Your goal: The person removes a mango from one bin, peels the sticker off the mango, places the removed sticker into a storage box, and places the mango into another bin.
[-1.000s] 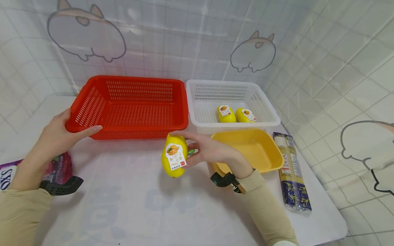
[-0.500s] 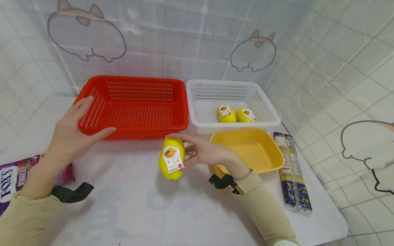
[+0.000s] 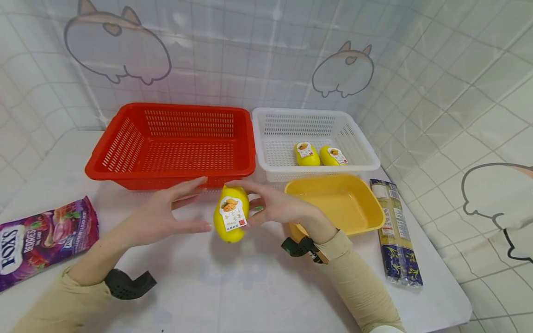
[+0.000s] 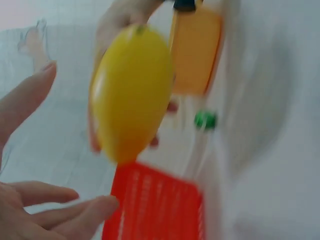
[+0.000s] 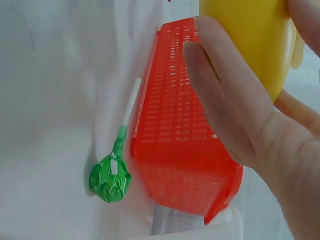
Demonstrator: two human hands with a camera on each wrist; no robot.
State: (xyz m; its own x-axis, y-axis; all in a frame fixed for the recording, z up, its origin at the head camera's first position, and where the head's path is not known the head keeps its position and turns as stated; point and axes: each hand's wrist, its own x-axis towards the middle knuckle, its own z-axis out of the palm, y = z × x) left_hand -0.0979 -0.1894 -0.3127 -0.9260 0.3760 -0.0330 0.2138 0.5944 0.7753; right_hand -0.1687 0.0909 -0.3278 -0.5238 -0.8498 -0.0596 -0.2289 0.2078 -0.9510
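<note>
My right hand (image 3: 276,203) grips a yellow mango (image 3: 230,217) with a white printed label, held above the table just in front of the red basket. Fingers and thumb wrap its right side. To the left of the fruit my left hand (image 3: 156,219) has its fingers and thumb spread, the tips a short gap from the mango. In the left wrist view the yellow fruit (image 4: 131,95) stands between me and the right hand, beyond the parted fingers. Under the right hand, a green-wrapped lollipop (image 5: 111,179) lies on the table alongside the red basket (image 5: 172,100).
At the back stand the red basket (image 3: 246,173) and a white basket (image 3: 268,169) with two labelled mangoes (image 3: 307,155). A yellow tub (image 3: 333,210) is right of my right hand, beside packaged noodles (image 3: 393,231). A purple Fox's Berries bag (image 3: 50,240) lies at left.
My left hand has let go of the red basket's left rim and swung right and down toward the mango. The right hand has shifted slightly left with the mango.
</note>
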